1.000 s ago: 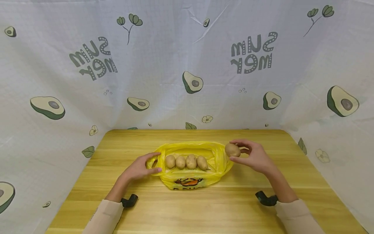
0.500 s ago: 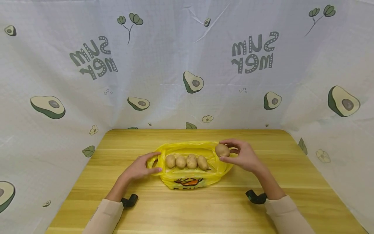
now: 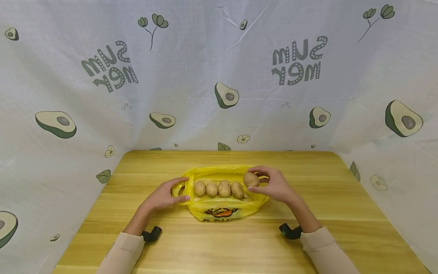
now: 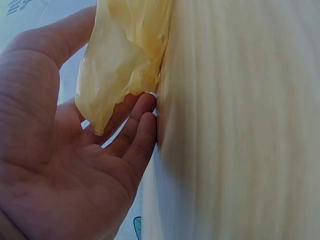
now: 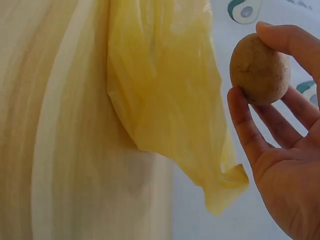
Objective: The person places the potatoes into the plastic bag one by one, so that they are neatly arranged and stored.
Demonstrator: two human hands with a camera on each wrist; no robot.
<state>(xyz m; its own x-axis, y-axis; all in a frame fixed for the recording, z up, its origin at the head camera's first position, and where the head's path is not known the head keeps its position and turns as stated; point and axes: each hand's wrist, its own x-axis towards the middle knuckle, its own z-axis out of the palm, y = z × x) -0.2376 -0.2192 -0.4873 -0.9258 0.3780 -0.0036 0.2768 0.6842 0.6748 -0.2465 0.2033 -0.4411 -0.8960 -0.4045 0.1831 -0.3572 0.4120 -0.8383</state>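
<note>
A yellow plastic bag [image 3: 224, 213] lies with its mouth spread wide on the table in the head view. Inside it, several potatoes [image 3: 224, 189] stand in a row. My left hand [image 3: 167, 196] holds the bag's left end, its thumb and fingers around the handle; in the left wrist view the yellow plastic [image 4: 120, 55] hangs between them. Above the right part of the opening, my right hand [image 3: 277, 186] pinches one potato [image 3: 251, 180] between thumb and fingertips. The right wrist view shows this potato [image 5: 260, 69] raised beside the bag's right handle [image 5: 220, 190].
The wooden table [image 3: 219, 247] extends around the bag on every side. A white curtain [image 3: 191, 76] printed with avocados encloses the back and both sides. Black wrist mounts [image 3: 291, 231] sit at both wrists.
My right hand has moved left with the potato, from beyond the bag's right end to over its opening. The left hand and the potatoes in the bag have stayed put.
</note>
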